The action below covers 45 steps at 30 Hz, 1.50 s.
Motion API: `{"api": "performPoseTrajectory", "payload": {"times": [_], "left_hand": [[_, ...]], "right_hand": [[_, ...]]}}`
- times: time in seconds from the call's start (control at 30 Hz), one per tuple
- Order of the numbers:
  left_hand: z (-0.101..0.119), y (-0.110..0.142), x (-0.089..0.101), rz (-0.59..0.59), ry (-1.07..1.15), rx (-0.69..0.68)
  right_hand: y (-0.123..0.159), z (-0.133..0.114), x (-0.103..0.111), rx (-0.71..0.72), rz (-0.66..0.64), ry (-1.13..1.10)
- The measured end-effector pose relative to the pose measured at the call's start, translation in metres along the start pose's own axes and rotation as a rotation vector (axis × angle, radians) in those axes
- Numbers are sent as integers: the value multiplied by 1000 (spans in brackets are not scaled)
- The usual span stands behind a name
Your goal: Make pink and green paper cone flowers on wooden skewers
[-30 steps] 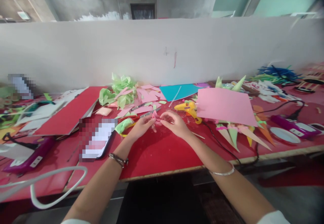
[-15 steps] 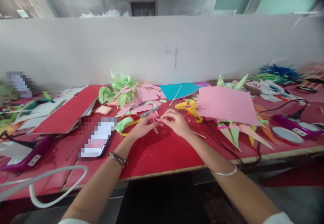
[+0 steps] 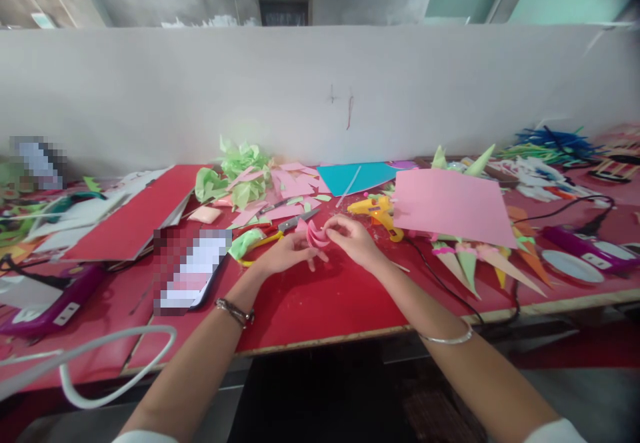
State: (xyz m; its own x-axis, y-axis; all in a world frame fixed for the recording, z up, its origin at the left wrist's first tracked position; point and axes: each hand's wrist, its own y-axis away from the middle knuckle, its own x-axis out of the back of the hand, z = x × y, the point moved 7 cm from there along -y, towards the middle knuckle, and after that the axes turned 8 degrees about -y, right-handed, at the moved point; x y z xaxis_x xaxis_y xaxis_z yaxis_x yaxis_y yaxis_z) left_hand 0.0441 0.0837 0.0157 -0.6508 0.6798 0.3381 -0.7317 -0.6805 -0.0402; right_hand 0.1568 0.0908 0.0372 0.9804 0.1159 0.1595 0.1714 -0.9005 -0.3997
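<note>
The red tabletop (image 3: 320, 319) carries a phone (image 3: 199, 273) at left, yellow-handled scissors (image 3: 289, 226) left of centre, crumpled green paper (image 3: 245, 163) and pink scraps (image 3: 286, 186) far back, a glue gun (image 3: 376, 210) mid-right, then paper cones (image 3: 468, 266) and a purple power strip (image 3: 563, 239) at right.

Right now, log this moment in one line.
left hand: holds curled pink piece | right hand: pinches its edge | beyond left hand: yellow-handled scissors | beyond right hand: yellow glue gun
</note>
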Motion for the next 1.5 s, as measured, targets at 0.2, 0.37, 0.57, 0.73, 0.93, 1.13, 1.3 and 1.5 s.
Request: {"api": "performPoseTrajectory", "payload": {"times": [0.2, 0.37, 0.57, 0.73, 0.93, 1.13, 1.3, 1.5], "left_hand": [[3, 0, -2, -17, -1, -1], [-1, -2, 3, 81, -52, -9], [0, -1, 5, 125, -104, 1], [1, 0, 6, 143, -119, 18], [7, 2, 2, 100, -114, 45], [10, 1, 3, 92, -73, 32], [3, -1, 12, 219, -27, 2], [7, 0, 17, 270, -124, -26]], "right_hand": [[0, 3, 1, -27, 4, -45], [0, -1, -1, -4, -16, -9], [-1, -1, -2, 22, -30, 24], [-1, 0, -3, 14, -28, 12], [-1, 3, 1, -41, 4, -67], [-1, 4, 4, -33, 37, -93], [0, 0, 3, -24, 17, -84], [0, -4, 1, -24, 0, -62]]}}
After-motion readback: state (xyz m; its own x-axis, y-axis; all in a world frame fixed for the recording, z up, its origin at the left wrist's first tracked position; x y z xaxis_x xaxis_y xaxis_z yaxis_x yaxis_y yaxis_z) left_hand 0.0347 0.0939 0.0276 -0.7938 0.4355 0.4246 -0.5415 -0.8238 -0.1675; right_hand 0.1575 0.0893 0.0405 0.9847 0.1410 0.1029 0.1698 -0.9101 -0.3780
